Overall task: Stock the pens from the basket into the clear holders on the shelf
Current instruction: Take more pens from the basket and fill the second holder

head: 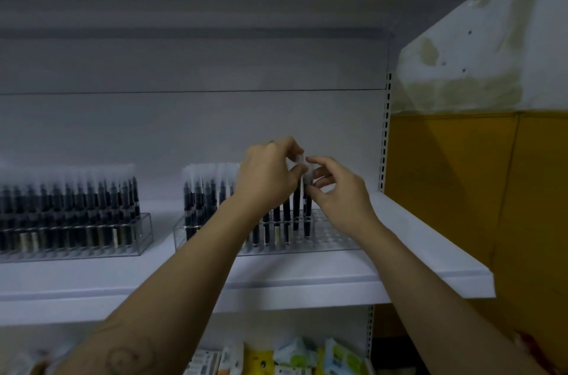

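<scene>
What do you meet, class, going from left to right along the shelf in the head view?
Full pen holder → left hand → right hand → slotted upright → yellow wall.

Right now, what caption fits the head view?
Left hand and right hand pinch pens standing in the part-filled clear holder on the shelf.

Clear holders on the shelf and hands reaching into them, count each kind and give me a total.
Clear holders: 2 (left holder, right holder)
Hands: 2 (left hand, right hand)
Total: 4
Pens: too blurred to count.
</scene>
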